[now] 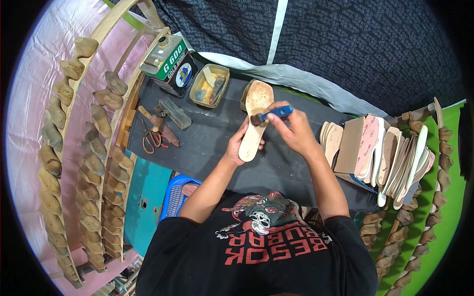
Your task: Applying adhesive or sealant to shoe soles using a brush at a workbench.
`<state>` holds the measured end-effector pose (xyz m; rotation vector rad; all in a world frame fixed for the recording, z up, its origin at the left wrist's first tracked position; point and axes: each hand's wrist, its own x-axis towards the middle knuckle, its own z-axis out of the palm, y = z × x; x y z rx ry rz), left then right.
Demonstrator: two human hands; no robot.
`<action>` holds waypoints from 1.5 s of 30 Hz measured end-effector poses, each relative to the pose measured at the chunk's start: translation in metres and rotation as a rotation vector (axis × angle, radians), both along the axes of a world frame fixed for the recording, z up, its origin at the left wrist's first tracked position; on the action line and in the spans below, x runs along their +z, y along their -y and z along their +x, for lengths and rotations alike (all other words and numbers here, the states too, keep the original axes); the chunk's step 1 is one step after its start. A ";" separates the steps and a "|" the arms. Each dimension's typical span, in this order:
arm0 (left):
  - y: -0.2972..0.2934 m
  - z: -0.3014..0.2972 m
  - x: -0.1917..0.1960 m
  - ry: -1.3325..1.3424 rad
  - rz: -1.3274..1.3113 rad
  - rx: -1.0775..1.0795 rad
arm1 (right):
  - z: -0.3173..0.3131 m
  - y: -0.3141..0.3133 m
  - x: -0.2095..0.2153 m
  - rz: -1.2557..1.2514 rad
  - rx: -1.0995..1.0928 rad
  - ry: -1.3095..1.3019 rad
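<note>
My left hand (236,144) grips a pale tan shoe insole (251,142) by its lower half, thumb on the near edge and fingertips showing at the far side. The insole is held over the dark worktable, its wide end pointing away from me. In my right hand (297,130) is a brush (280,112) with a blue handle. Its dark bristles meet the insole around the middle. The upper part of the insole looks browner and blotchy. Behind that end, a small container (243,102) is mostly hidden.
A metal can (167,61) and a plastic tub (198,100) holding small tools stand at the back left. Scissors (148,140), pincers (160,136) and a grey block (174,113) lie nearby. Stacked insoles (332,139) fill the right side. Racks of wooden shoe lasts (91,163) flank the table (296,180).
</note>
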<state>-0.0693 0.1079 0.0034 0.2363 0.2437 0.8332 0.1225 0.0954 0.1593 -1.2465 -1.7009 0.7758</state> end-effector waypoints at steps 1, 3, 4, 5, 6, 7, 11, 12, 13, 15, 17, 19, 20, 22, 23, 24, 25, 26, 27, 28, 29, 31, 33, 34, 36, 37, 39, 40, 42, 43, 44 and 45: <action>0.000 0.000 0.000 0.003 -0.002 0.000 | 0.002 -0.002 0.001 -0.015 -0.050 -0.018; 0.001 0.002 0.001 0.018 0.005 -0.021 | 0.002 -0.004 0.004 -0.055 -0.092 -0.035; 0.001 0.002 0.001 0.026 0.009 -0.033 | 0.003 -0.003 0.004 -0.092 -0.133 -0.055; 0.002 0.003 0.002 0.028 0.005 -0.037 | 0.002 -0.001 0.002 -0.061 -0.116 -0.053; 0.002 0.003 0.006 0.020 -0.003 -0.044 | 0.000 0.002 0.002 -0.063 -0.120 -0.050; 0.002 0.004 0.008 0.012 -0.012 -0.051 | -0.001 0.006 0.003 -0.088 -0.064 -0.055; -0.003 0.004 0.001 0.044 0.016 -0.119 | 0.004 0.003 -0.001 -0.170 -0.066 -0.103; -0.003 0.005 0.002 0.043 0.013 -0.143 | 0.007 0.000 0.000 -0.207 -0.124 -0.148; -0.003 0.006 0.003 0.041 0.010 -0.166 | 0.009 -0.002 0.000 -0.244 -0.179 -0.215; -0.003 0.006 0.005 0.036 0.007 -0.177 | 0.013 -0.005 0.003 -0.231 -0.166 -0.189; -0.003 0.007 0.003 0.031 0.004 -0.187 | 0.013 -0.003 0.006 -0.225 -0.120 -0.096; -0.003 0.008 0.001 0.066 -0.042 -0.197 | 0.012 0.000 -0.004 -0.258 -0.041 -0.108; -0.004 0.009 -0.001 0.067 -0.045 -0.201 | 0.012 0.000 -0.008 -0.288 0.045 -0.121; -0.004 0.008 -0.001 0.108 -0.039 -0.215 | 0.011 0.000 -0.007 -0.366 0.057 -0.104; -0.004 0.008 -0.002 0.109 -0.040 -0.214 | 0.013 -0.002 -0.011 -0.377 0.035 -0.178; -0.005 0.008 -0.003 0.075 -0.036 -0.226 | 0.015 -0.006 -0.012 -0.388 0.011 -0.251; -0.006 0.008 -0.003 0.041 -0.032 -0.237 | 0.019 -0.009 -0.011 -0.391 0.010 -0.250; -0.006 0.008 -0.005 0.043 -0.033 -0.237 | 0.022 -0.012 -0.007 -0.375 -0.046 -0.233; -0.005 0.008 -0.006 0.031 -0.036 -0.236 | 0.024 -0.014 -0.004 -0.361 -0.099 -0.215; -0.005 0.008 -0.007 0.020 -0.038 -0.235 | 0.024 -0.015 -0.002 -0.362 -0.097 -0.213; -0.005 0.008 -0.008 0.021 -0.039 -0.232 | 0.024 -0.015 -0.001 -0.361 -0.140 -0.234; -0.005 0.009 -0.004 0.087 -0.052 -0.249 | 0.023 -0.015 -0.002 -0.359 -0.185 -0.254; -0.004 0.009 0.002 0.107 -0.061 -0.241 | 0.019 -0.013 -0.009 -0.424 -0.018 -0.283; -0.004 0.009 0.005 0.125 -0.069 -0.233 | 0.016 -0.011 -0.008 -0.425 -0.015 -0.283; -0.006 0.008 0.004 0.128 -0.057 -0.229 | 0.012 -0.008 -0.001 -0.482 0.061 -0.190; -0.007 0.008 0.004 0.130 -0.045 -0.227 | 0.015 -0.010 -0.005 -0.489 0.034 -0.206; -0.008 0.007 0.005 0.110 -0.068 -0.218 | 0.026 -0.016 -0.010 -0.453 0.001 -0.240; -0.009 0.007 0.005 0.090 -0.091 -0.210 | 0.029 -0.018 -0.011 -0.417 -0.034 -0.275; -0.010 0.006 0.006 0.113 -0.087 -0.208 | 0.036 -0.018 -0.010 -0.414 -0.084 -0.316; -0.010 0.006 0.006 0.135 -0.083 -0.207 | 0.040 -0.020 -0.011 -0.395 -0.105 -0.348; -0.010 0.007 0.007 0.135 -0.084 -0.207 | 0.043 -0.021 -0.011 -0.377 -0.126 -0.379; -0.010 0.008 0.008 0.134 -0.083 -0.200 | 0.042 -0.019 -0.011 -0.369 -0.117 -0.386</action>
